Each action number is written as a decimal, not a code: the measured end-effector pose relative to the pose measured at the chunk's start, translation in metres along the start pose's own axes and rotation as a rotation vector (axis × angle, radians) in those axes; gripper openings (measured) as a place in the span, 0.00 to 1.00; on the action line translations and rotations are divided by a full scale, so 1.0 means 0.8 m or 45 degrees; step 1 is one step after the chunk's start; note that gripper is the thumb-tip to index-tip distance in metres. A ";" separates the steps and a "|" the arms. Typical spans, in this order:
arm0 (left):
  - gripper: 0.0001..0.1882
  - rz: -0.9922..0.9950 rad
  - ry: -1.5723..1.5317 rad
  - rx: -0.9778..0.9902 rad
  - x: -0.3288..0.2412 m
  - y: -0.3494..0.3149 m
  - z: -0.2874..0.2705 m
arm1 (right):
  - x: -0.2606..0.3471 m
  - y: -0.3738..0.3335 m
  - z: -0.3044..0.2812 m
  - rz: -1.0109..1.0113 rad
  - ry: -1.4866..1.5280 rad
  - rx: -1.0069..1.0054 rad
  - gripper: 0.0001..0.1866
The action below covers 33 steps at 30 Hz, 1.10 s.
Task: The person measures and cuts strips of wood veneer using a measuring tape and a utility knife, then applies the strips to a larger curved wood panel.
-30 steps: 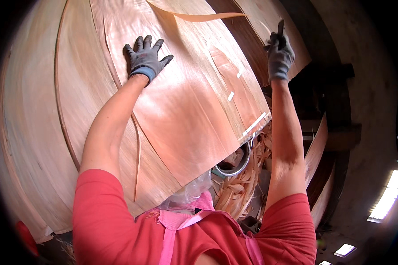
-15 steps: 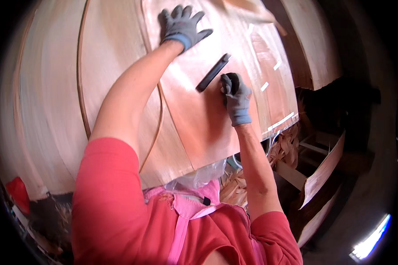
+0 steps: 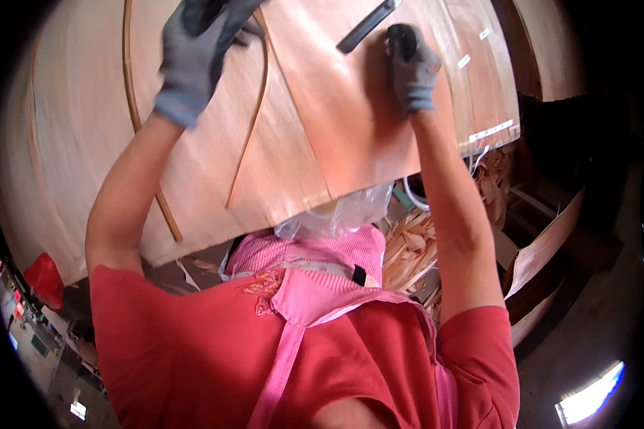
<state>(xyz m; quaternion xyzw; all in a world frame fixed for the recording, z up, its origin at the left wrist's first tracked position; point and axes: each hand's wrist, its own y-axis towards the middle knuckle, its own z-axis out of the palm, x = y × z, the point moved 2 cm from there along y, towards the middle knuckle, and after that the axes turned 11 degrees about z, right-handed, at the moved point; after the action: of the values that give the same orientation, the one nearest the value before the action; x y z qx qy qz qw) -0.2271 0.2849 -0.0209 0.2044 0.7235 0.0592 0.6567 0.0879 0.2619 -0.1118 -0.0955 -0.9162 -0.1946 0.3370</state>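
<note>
1. Find the reddish veneer sheet (image 3: 329,93) below and left of the curled right hand (image 3: 413,68); cannot tell whether pinching anything.
2. See the dark tool (image 3: 365,28) just left and far of that hand, apart from it, with the tip at the view's limit.
3. Cannot read the left hand's (image 3: 192,61) grip, with fingers blurred and cut off at the far edge, near the thin strip (image 3: 264,86).

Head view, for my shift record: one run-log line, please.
left hand: gloved, over wood sheets, grip unclear | right hand: gloved, beside dark tool | dark tool: lying on wood sheets
</note>
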 end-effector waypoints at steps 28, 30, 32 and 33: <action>0.21 -1.230 0.001 1.540 -0.104 -0.415 0.015 | -0.030 -0.445 -0.285 1.084 0.586 0.910 0.10; 0.17 -1.025 0.009 1.661 -0.099 -0.425 0.020 | -0.030 -0.452 -0.285 1.018 0.555 0.964 0.10; 0.13 -0.902 0.141 1.792 -0.099 -0.418 0.025 | -0.024 -0.453 -0.281 0.999 0.570 0.973 0.10; 0.13 -0.972 0.069 1.758 -0.098 -0.415 0.025 | -0.022 -0.451 -0.280 0.972 0.541 0.982 0.10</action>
<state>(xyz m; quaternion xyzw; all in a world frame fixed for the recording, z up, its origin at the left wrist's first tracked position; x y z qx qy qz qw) -0.2756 -0.0498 -0.0686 0.3019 0.6325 -0.6279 0.3384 0.1208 -0.1601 -0.0727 -0.2482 -0.7339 0.2735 0.5700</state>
